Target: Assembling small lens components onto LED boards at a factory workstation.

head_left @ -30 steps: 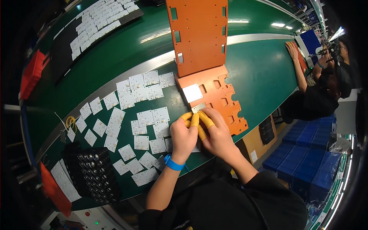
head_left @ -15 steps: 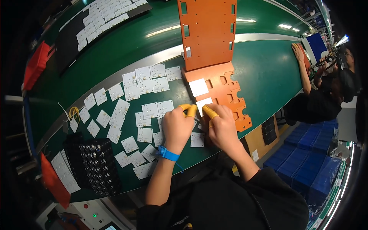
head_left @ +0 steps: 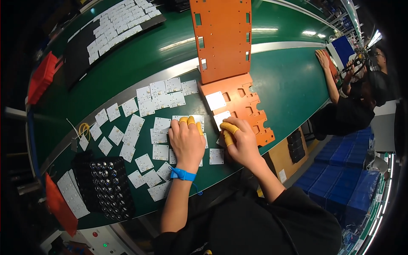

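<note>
My left hand point(head_left: 187, 140), with yellow finger cots and a blue wrist strap, lies palm down over loose white circuit boards. Its fingers reach forward onto a white circuit board point(head_left: 195, 121), apart from each other. My right hand point(head_left: 243, 142), also in yellow finger cots, has its fingers curled together at the near edge of another white circuit board point(head_left: 221, 117). That board rests on the lower panel of an orange fixture point(head_left: 243, 97), just nearer than a second white board point(head_left: 216, 100). The fixture's orange lid point(head_left: 222, 42) stands raised behind.
Many white boards point(head_left: 159, 102) spread over the green bench on the left. A black tray of round shiny parts point(head_left: 108, 187) sits near left, red bins point(head_left: 42, 78) along the left edge. A black panel of boards point(head_left: 119, 25) lies far left. Another person point(head_left: 348, 106) works at right.
My left hand has left the fixture's board and moved left onto the loose boards, its fingers uncurling. My right hand stays at the fixture's board. The whole view has shifted slightly.
</note>
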`<state>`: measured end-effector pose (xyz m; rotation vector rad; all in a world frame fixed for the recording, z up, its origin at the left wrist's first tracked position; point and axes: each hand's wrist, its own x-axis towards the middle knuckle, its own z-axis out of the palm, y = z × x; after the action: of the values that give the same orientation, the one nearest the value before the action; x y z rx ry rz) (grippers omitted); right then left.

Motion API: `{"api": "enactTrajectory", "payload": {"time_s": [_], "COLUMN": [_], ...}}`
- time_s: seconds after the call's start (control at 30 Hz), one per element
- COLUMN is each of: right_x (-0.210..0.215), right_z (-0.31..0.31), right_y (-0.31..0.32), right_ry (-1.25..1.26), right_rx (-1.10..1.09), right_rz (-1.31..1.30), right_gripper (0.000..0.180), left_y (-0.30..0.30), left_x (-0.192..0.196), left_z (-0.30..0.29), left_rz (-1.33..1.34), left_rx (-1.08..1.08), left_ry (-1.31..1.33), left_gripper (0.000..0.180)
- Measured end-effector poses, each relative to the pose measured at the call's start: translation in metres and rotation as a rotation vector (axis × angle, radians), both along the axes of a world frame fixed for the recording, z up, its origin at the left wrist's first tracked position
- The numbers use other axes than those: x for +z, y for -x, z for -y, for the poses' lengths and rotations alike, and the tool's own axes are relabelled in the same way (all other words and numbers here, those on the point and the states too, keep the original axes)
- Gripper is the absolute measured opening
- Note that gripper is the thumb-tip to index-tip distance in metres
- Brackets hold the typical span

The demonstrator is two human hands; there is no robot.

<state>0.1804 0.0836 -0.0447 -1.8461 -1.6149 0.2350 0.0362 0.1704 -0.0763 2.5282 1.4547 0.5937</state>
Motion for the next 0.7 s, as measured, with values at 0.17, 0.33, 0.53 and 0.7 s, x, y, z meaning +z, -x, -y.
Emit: {"api": "enactTrajectory", "payload": {"time_s": [0.17,0.33,0.53,0.7], "right_x": [0.003,0.008,0.02,0.053], "right_z": [-0.005,-0.008,-0.01,-0.019], "right_y": [0.0,0.003,0.022,0.054], "right_ry": [0.042,0.019,-0.005,-0.091], "right_rx": [0.032,0.052,0.163,0.225], "right_rz": [-0.031,-0.023,-0.126,-0.217], "right_gripper": [0.021,0.019,0.023,0.023], "left_y": [0.001,-0.002,-0.021,0.001], "left_x": [0.007,0.0,-0.006,-0.001], "left_z": [0.006,0.002,-0.001,-0.013], "left_rz": [-0.033,0.001,0.008,0.084], "left_rx": [0.059,0.087,0.02,-0.044], "left_ry": [0.132,0.077,-0.041,-0.092], "left_gripper": [0.04,0.022,0.008,0.004]}}
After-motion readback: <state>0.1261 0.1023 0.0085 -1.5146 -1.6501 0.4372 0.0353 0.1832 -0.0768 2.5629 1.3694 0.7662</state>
